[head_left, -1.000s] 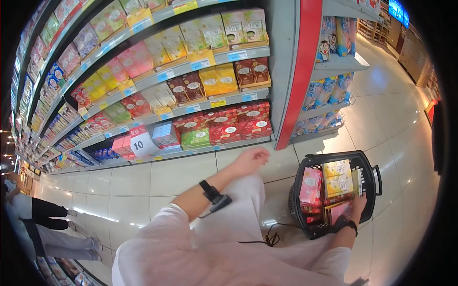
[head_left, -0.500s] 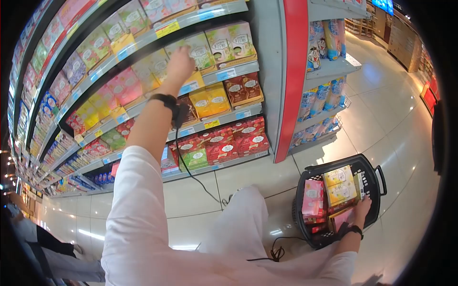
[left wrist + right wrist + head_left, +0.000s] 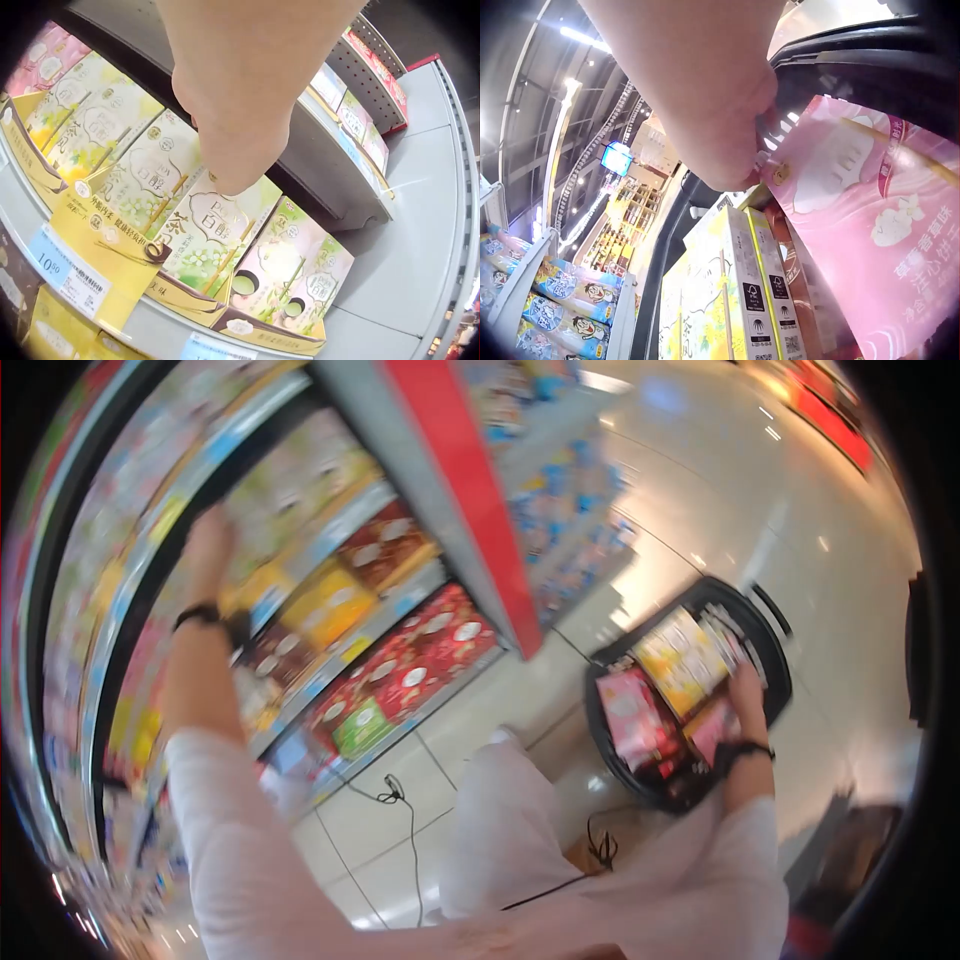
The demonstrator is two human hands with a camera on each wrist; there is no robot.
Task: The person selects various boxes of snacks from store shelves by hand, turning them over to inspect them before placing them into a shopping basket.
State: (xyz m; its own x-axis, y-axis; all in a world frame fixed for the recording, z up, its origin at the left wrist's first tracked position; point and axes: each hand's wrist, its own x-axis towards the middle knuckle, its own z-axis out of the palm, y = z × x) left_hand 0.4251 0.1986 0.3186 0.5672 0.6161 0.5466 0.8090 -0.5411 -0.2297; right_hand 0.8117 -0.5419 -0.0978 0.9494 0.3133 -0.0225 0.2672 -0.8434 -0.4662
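The left hand (image 3: 240,105) is touching the pale green box (image 3: 217,240) at its 6 o'clock on the shelf (image 3: 150,337), long axis running 7 to 1; its grip I cannot tell. The right hand (image 3: 705,90) is pinching a pink box (image 3: 855,225) in the basket (image 3: 870,52).

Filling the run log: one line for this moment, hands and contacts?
left hand: at pale green box on shelf, grip unclear | right hand: grips pink box in basket

Bright overhead store light, floor glare, heavy motion blur and fisheye-dark edges in the head view.
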